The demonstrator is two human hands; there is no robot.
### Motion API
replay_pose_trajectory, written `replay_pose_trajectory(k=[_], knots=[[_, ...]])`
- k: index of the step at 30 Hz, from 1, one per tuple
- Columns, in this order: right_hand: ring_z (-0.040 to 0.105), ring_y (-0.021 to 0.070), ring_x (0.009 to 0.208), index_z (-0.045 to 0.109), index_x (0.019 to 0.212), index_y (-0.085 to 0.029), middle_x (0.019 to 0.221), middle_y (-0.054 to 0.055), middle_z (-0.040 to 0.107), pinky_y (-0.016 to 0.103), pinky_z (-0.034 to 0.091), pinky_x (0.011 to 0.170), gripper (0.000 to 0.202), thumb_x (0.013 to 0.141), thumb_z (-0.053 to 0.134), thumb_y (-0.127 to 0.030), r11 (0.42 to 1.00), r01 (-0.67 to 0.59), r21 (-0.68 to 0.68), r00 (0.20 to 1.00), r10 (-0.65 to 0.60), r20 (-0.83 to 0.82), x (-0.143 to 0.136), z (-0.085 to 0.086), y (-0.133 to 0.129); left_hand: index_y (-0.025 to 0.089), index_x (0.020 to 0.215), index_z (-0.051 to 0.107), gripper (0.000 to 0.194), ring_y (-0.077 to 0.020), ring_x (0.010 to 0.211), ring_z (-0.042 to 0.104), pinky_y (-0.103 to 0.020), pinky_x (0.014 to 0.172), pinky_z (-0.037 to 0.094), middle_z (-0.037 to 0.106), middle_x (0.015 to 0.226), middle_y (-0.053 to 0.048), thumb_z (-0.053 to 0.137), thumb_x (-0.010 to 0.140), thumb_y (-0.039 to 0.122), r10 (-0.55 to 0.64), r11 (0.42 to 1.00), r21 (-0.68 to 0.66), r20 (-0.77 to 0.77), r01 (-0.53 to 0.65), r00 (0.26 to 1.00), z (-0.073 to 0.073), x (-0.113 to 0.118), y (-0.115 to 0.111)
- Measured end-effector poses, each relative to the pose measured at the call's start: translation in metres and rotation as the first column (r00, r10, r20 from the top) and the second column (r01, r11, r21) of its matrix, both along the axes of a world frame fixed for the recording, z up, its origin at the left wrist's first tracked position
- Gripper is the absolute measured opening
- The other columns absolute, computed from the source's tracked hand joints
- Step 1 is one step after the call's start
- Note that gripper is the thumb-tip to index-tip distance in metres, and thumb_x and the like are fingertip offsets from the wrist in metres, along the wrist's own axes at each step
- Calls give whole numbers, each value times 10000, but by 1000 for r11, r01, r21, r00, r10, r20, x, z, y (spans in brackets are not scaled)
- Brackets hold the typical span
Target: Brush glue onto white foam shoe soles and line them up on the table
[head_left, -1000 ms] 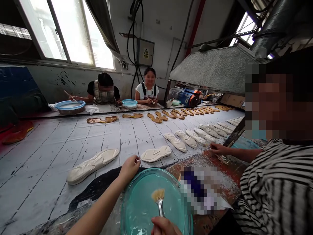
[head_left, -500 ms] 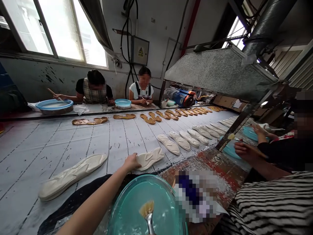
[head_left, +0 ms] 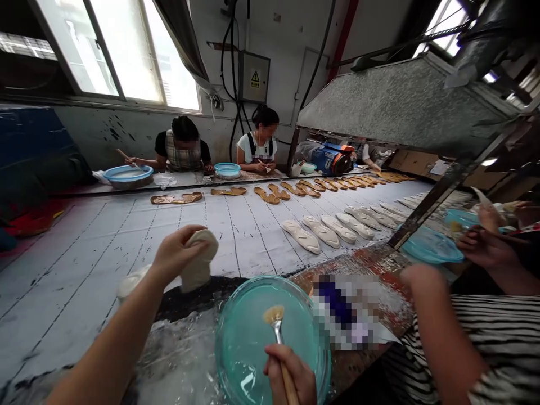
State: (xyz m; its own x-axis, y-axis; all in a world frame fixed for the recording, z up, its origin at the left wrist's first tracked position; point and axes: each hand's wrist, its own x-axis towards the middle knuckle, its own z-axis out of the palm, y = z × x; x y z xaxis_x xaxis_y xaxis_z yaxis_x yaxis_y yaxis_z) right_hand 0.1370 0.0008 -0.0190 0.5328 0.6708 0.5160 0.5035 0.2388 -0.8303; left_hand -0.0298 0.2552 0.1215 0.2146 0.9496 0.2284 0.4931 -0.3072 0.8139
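Observation:
My left hand (head_left: 179,254) grips a white shoe sole (head_left: 197,267), held up on its end over the near edge of the cloth-covered belt. Behind my left forearm, another white sole (head_left: 133,281) is partly hidden. In my right hand (head_left: 291,374) is a brush (head_left: 276,323) with a wooden handle and pale bristles. The bristles are over a round teal basin (head_left: 236,337) of cloudy liquid, right in front of me.
White soles (head_left: 301,236) line the belt (head_left: 169,225), with brown ones (head_left: 265,195) along its far side. Two people sit opposite with blue basins (head_left: 129,173). At the right are other people's arms (head_left: 447,320), a blue basin and a slanted metal post (head_left: 430,202).
My left hand has lifted the sole off the belt and brought it left and nearer. My right hand has come into view on the brush handle. A blurred arm has appeared at the right.

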Motion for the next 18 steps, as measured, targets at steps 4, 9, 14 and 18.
replay_pose_trajectory(k=[4, 9, 14, 18], knots=[[588, 89, 523, 701, 948, -204, 643, -8, 631, 166, 494, 526, 249, 953, 514, -368, 999, -38, -27, 997, 36, -62, 1, 8, -6, 211, 835, 773, 363, -226, 682, 632, -264, 547, 447, 736, 712, -14, 755, 611, 496, 129, 992, -24, 41, -128, 991, 0, -50, -52], [595, 100, 549, 707, 947, -187, 653, 4, 629, 184, 501, 551, 243, 938, 534, -356, 997, -57, -53, 994, 52, -91, 2, 16, -9, 223, 798, 786, 386, -267, 745, 656, -284, 560, 477, 751, 739, -36, 797, 583, 543, 201, 979, -74, 150, -192, 968, -25, -80, -91], [586, 102, 540, 710, 946, -183, 639, 3, 628, 184, 497, 537, 252, 933, 543, -371, 996, -57, -63, 994, 51, -100, 4, 16, -9, 208, 866, 753, 425, -266, 791, 654, -322, 657, 509, 736, 775, -36, 797, 596, 533, 256, 965, -130, 275, -229, 927, -69, -78, -85], [555, 95, 508, 708, 945, -180, 637, 1, 617, 181, 476, 501, 275, 930, 536, -394, 998, -47, -46, 994, 43, -101, 4, 13, -5, 175, 850, 732, 502, -226, 699, 659, -332, 639, 518, 736, 732, -40, 824, 519, 542, 199, 965, -232, 349, -121, 916, -101, -66, -71]])
